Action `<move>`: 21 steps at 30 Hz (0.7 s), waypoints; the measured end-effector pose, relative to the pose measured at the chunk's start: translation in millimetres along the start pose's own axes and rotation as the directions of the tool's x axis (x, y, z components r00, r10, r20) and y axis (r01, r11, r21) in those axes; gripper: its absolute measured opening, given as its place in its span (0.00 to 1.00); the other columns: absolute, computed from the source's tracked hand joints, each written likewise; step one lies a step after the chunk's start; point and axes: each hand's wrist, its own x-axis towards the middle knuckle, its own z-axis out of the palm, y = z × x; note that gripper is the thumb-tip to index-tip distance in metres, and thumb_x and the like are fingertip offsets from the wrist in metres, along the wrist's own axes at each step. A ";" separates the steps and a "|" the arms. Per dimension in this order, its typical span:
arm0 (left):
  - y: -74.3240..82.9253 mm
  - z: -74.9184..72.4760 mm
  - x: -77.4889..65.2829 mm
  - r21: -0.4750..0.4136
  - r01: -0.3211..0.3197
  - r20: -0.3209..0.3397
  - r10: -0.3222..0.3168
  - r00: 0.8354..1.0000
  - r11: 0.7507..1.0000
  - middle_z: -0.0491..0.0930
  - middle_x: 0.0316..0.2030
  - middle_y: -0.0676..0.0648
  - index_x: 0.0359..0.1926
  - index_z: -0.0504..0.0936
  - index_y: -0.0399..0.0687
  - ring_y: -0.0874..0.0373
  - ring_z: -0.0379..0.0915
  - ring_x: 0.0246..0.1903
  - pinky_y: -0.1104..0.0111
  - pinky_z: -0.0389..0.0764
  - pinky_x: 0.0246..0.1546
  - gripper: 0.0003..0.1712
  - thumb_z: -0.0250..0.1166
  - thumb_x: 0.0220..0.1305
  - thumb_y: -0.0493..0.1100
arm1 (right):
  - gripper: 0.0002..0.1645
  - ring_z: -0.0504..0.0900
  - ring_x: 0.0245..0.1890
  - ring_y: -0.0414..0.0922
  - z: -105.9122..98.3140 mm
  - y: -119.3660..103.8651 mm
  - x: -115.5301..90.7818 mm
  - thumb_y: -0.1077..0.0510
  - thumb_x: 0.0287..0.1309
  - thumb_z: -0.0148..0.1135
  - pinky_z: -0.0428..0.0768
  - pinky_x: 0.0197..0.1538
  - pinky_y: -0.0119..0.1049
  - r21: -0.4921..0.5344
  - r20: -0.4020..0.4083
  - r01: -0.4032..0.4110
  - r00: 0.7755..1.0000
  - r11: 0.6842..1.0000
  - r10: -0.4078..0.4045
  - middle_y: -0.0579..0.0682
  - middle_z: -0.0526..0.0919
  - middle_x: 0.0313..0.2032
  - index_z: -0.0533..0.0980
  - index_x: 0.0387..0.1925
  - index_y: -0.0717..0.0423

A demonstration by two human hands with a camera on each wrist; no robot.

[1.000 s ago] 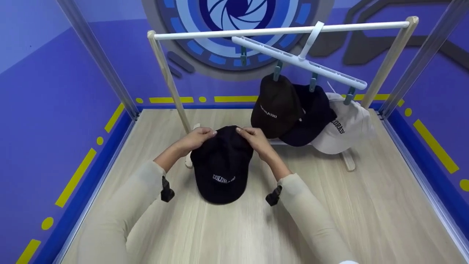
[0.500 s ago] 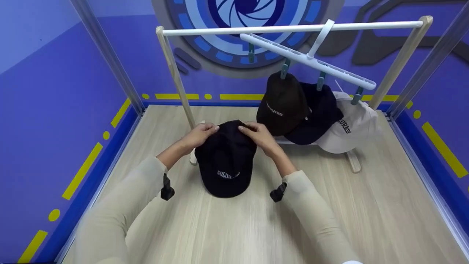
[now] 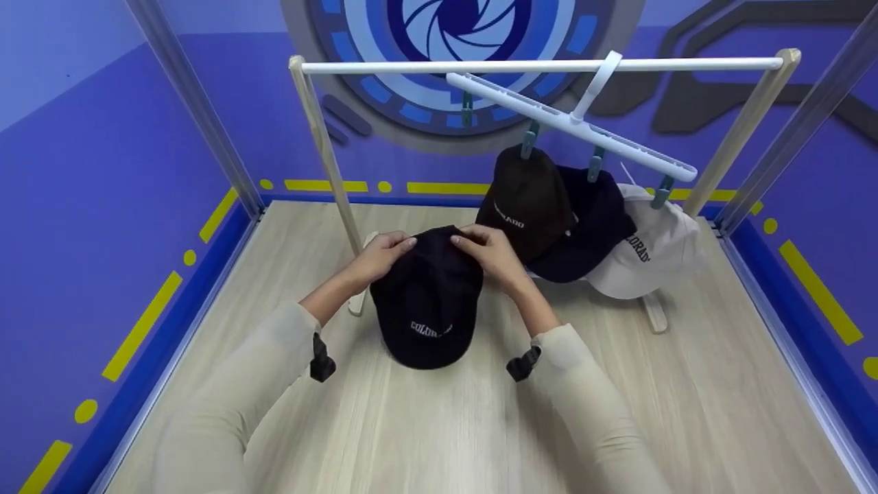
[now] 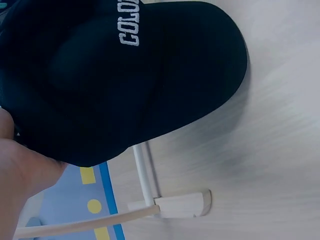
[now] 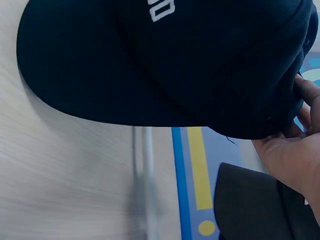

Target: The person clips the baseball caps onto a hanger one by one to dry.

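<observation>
A black baseball cap with white COLORADO lettering hangs between my two hands, its brim toward me and low over the wooden table. My left hand pinches the cap's back edge on the left, thumb on top. Opposite it, my right hand grips the same edge on the right, with the fingers tucked behind the fabric. In the left wrist view the cap fills the upper left, the brim reaching right. The right wrist view has the cap across the top, and my fingers there are partly hidden behind it.
A white hanger with green clips hangs slanted from the rack's white bar. Clipped to it are a brown cap, a dark navy cap and a white cap. Left stands a wooden rack post.
Both hands have moved slightly right and away from me with the black cap still held between them. The hanging caps stay on their clips; the camera view has shifted a little.
</observation>
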 end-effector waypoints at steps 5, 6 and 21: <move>4.1 0.5 5.1 0.045 -0.014 -0.013 0.015 1.000 0.999 0.69 0.26 0.51 0.34 0.76 0.43 0.57 0.66 0.28 0.69 0.68 0.32 0.17 0.52 0.71 0.51 | 0.17 0.80 0.36 0.45 -5.2 -8.6 -0.4 0.45 0.57 0.64 0.78 0.38 0.34 -0.042 -0.040 0.007 0.999 0.999 -0.008 0.49 0.83 0.39 0.82 0.42 0.51; 4.6 0.0 5.3 0.054 -0.014 -0.018 0.015 1.000 0.998 0.69 0.27 0.50 0.35 0.76 0.43 0.57 0.66 0.29 0.68 0.68 0.33 0.17 0.52 0.71 0.51 | 0.17 0.80 0.37 0.45 -5.1 -9.5 0.1 0.45 0.57 0.64 0.77 0.39 0.34 -0.041 -0.043 0.008 0.999 0.999 -0.010 0.49 0.83 0.39 0.82 0.42 0.50; 12.1 6.7 4.9 0.041 -0.081 -0.089 0.084 0.992 0.996 0.69 0.26 0.51 0.34 0.77 0.46 0.57 0.66 0.29 0.68 0.68 0.33 0.16 0.53 0.70 0.52 | 0.15 0.78 0.35 0.44 -16.7 -21.4 -0.9 0.45 0.58 0.63 0.75 0.39 0.33 -0.091 -0.053 0.063 0.996 0.994 -0.068 0.48 0.83 0.39 0.82 0.41 0.49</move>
